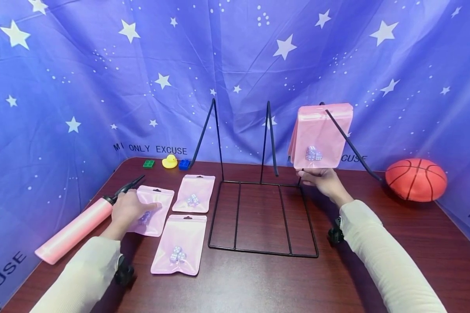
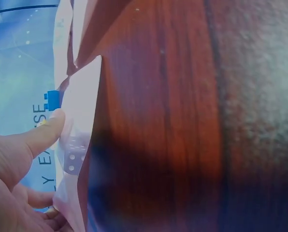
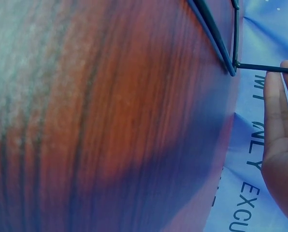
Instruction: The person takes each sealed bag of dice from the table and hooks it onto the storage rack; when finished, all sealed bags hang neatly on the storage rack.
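Observation:
In the head view my left hand [image 1: 127, 208] holds a pink zip pouch [image 1: 162, 213] at the left, its thumb across the front. The left wrist view shows thumb and fingers at the edge of this pouch [image 2: 81, 111], with speckled dice inside. Two similar pouches lie beside it, an upper pouch [image 1: 186, 184] and a lower pouch [image 1: 188, 232]. At the black wire rack [image 1: 263, 252], my right hand [image 1: 324, 181] touches the right upright with extended fingers, just below several hanging pouches [image 1: 323, 130]. The right wrist view shows these fingers [image 3: 274, 111] against the wire.
A pink pump bottle [image 1: 76, 228] lies at the left. A green brick [image 1: 148, 164], a yellow duck [image 1: 170, 161] and a blue brick [image 1: 184, 164] line the back. The rack's middle hook [image 1: 273, 148] and right hook [image 1: 356, 150] project forward. A small basketball [image 1: 416, 180] sits far right.

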`<state>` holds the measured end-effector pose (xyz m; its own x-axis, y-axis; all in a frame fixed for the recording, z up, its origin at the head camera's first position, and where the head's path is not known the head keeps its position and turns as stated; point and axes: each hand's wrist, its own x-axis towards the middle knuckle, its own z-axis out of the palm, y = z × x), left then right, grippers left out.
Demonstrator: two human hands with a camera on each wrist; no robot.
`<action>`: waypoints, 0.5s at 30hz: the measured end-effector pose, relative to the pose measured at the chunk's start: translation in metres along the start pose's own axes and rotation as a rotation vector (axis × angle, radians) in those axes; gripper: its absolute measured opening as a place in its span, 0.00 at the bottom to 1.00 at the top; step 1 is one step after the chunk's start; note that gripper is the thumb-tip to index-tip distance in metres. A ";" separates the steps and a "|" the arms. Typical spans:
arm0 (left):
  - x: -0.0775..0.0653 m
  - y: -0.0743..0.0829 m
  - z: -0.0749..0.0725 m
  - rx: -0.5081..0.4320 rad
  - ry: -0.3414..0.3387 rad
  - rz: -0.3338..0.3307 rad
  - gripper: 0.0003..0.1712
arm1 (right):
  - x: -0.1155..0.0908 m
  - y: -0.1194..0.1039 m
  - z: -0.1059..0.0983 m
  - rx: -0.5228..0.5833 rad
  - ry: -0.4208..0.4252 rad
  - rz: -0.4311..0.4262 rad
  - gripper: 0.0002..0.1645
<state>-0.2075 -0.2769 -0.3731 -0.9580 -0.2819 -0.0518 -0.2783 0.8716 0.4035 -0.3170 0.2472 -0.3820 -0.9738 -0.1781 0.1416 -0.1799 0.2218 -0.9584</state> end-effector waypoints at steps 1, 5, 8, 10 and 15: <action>0.000 0.000 -0.001 -0.014 0.011 0.000 0.49 | 0.000 0.000 0.000 0.004 0.001 0.003 0.27; 0.000 0.000 -0.005 -0.074 0.056 0.008 0.47 | 0.001 0.001 0.000 0.003 -0.001 0.003 0.27; 0.001 0.000 -0.009 -0.116 0.068 -0.002 0.43 | 0.000 0.000 0.000 -0.011 -0.002 0.000 0.26; 0.001 0.000 -0.011 -0.137 0.062 -0.014 0.40 | 0.000 0.000 -0.001 -0.019 -0.004 -0.001 0.25; 0.000 -0.002 -0.014 -0.196 0.026 -0.064 0.36 | 0.000 0.000 -0.001 -0.032 -0.008 0.001 0.26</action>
<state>-0.2064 -0.2844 -0.3607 -0.9361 -0.3464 -0.0603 -0.3172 0.7579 0.5701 -0.3176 0.2479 -0.3822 -0.9729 -0.1855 0.1383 -0.1832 0.2524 -0.9501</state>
